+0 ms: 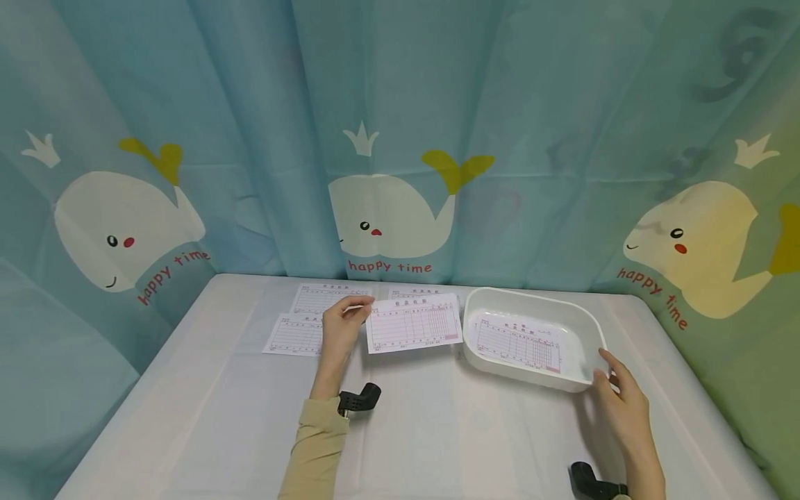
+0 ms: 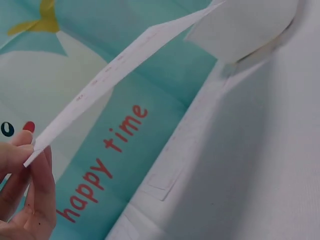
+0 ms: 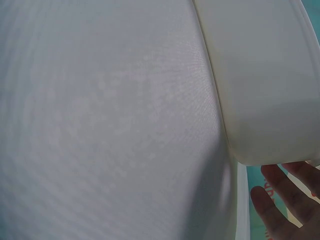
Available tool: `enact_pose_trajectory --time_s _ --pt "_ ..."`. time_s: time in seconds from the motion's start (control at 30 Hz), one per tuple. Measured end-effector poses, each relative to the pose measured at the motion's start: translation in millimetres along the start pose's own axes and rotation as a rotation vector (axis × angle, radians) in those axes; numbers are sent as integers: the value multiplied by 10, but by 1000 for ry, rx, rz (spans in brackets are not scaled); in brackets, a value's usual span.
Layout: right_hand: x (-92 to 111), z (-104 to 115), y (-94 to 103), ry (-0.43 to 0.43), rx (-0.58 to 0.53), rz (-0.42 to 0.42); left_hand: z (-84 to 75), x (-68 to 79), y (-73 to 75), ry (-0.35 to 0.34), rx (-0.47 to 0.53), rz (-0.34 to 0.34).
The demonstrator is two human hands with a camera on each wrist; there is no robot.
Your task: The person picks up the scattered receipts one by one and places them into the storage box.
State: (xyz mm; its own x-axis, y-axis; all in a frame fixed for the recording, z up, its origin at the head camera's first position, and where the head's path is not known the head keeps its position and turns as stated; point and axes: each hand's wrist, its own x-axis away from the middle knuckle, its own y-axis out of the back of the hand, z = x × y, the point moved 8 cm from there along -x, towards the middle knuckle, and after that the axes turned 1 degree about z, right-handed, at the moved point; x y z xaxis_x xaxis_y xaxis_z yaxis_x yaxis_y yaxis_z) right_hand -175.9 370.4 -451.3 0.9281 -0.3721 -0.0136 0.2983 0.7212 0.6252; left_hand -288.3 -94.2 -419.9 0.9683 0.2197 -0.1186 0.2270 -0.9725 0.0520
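Observation:
My left hand (image 1: pixel 346 326) pinches the left edge of a printed paper form (image 1: pixel 412 325) between thumb and fingers, holding it raised over the table. Seen edge-on in the left wrist view, the form (image 2: pixel 95 85) slants up from the fingertips, slightly bent. Its right edge comes close to a white plastic basin (image 1: pixel 531 378). Inside that basin lies another printed form (image 1: pixel 519 344). At the basin's right end is my right hand (image 1: pixel 625 399), its fingertips touching the rim and outer wall. In the right wrist view its fingers (image 3: pixel 285 192) are spread and fairly straight.
More printed forms lie behind the left hand: one at the back left (image 1: pixel 325 297), one nearer (image 1: pixel 294 335), and one partly covered by the raised form (image 1: pixel 412 292). A white cloth covers the table (image 1: pixel 406 430). A whale-patterned curtain (image 1: pixel 387 83) hangs along its back.

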Motion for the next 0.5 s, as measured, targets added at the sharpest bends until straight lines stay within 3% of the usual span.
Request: enact_pose_trajectory --time_s 0.07,0.3,0.5 --pt "1 0 4 3 7 -3 67 -41 16 -8 22 -18" --pt "1 6 0 -1 13 -1 -4 -18 35 -13 75 -59" --pt "-6 11 -10 9 -3 4 1 40 -96 26 157 -66"
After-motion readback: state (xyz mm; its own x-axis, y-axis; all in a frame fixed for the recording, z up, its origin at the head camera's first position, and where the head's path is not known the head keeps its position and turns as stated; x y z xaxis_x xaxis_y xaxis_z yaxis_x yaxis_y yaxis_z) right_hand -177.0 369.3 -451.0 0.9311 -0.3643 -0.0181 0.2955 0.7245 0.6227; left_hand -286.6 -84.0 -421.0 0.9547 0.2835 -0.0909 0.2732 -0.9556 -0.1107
